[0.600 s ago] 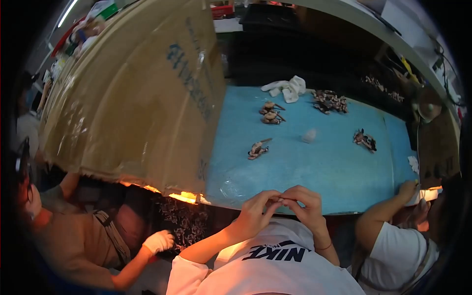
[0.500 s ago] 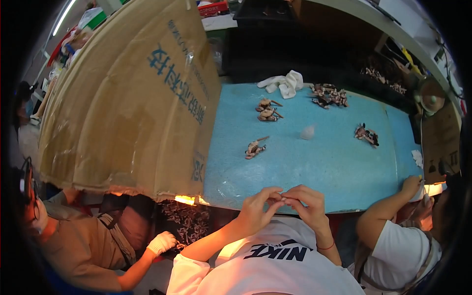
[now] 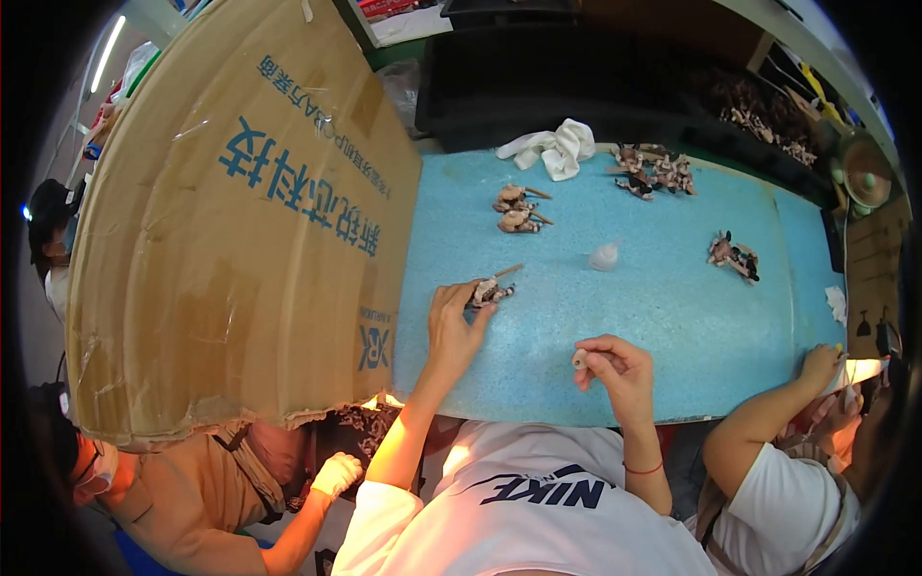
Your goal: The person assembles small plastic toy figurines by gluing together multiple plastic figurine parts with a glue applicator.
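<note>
My left hand (image 3: 455, 328) reaches over the blue tabletop, its thumb and fingers closed on a small painted figurine (image 3: 493, 293) with a thin brown stick jutting from it. Pinched in my right hand (image 3: 619, 376) above the table is a small pale, roundish piece (image 3: 579, 359) with a dark spot on its end; its kind is unclear. Two similar figurines (image 3: 520, 222) with sticks lie farther up. A small translucent white bottle-like container (image 3: 604, 256) with a pointed tip stands between them and the right side.
A tall cardboard box (image 3: 230, 250) walls off the left. More figurines lie in a pile (image 3: 655, 173) at the back and a cluster (image 3: 734, 257) at right, near a white cloth (image 3: 554, 149). Co-workers sit on both sides; one's gloved hand (image 3: 338, 473) is at left.
My hands were together near the table's front edge. The left has moved forward and taken hold of the figurine; the right has moved slightly forward with the small pale piece.
</note>
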`<act>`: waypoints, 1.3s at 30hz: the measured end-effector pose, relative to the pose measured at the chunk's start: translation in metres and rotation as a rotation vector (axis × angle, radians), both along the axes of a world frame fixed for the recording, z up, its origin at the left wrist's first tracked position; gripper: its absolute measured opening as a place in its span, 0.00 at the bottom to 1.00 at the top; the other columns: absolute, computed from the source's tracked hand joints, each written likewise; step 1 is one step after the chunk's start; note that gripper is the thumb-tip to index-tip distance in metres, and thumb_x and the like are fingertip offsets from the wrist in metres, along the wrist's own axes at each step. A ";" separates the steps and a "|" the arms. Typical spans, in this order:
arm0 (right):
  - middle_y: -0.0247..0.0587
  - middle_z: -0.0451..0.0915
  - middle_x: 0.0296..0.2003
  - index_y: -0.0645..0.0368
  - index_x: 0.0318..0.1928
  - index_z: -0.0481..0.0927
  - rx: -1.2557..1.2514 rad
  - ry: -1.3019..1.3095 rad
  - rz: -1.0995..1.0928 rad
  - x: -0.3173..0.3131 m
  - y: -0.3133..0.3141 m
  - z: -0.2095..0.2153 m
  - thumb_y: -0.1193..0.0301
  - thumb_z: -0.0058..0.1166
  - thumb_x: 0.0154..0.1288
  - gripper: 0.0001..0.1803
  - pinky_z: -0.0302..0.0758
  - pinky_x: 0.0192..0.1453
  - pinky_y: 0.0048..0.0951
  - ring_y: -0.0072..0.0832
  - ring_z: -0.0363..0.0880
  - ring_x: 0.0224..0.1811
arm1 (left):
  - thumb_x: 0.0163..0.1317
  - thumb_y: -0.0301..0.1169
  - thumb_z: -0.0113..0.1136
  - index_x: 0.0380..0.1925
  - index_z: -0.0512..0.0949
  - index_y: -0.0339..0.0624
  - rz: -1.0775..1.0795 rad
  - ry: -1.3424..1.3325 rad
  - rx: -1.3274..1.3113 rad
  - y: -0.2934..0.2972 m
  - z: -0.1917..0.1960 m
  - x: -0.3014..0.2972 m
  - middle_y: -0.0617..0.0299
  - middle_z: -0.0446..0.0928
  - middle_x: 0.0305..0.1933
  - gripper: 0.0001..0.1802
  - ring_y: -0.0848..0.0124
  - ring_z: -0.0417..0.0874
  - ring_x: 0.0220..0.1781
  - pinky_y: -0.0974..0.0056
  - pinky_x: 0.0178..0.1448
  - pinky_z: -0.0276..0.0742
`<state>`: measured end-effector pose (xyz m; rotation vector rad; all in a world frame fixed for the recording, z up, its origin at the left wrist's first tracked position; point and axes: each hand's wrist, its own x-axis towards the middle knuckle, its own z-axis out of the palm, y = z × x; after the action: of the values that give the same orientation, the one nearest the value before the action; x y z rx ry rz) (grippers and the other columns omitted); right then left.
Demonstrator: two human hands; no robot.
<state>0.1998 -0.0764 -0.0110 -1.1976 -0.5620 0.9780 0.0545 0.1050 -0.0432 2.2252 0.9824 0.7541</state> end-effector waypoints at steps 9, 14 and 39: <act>0.46 0.79 0.31 0.70 0.40 0.74 0.045 0.099 0.067 0.005 0.020 0.019 0.80 0.48 0.61 0.08 0.76 0.27 0.22 0.25 0.78 0.27 | 0.41 0.20 0.67 0.37 0.78 0.35 -0.034 -0.230 0.077 -0.033 0.024 0.010 0.55 0.76 0.32 0.18 0.67 0.77 0.30 0.68 0.30 0.73; 0.46 0.78 0.33 0.70 0.41 0.74 0.092 0.169 0.059 0.001 0.023 0.041 0.82 0.48 0.60 0.09 0.76 0.27 0.22 0.26 0.78 0.29 | 0.37 0.16 0.67 0.39 0.76 0.35 -0.065 -0.254 0.156 -0.056 0.043 0.016 0.55 0.74 0.32 0.23 0.66 0.78 0.31 0.69 0.32 0.75; 0.45 0.73 0.31 0.67 0.34 0.71 0.116 0.271 -0.011 -0.007 0.024 0.053 0.84 0.51 0.53 0.06 0.77 0.20 0.22 0.27 0.78 0.24 | 0.32 0.11 0.63 0.42 0.75 0.33 -0.164 -0.337 0.229 -0.070 0.064 0.019 0.52 0.75 0.37 0.29 0.64 0.78 0.36 0.68 0.34 0.75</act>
<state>0.1923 -0.0525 0.0423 -0.9449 -0.3904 1.0633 0.0732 0.0354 0.0207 2.2334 0.5661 1.1664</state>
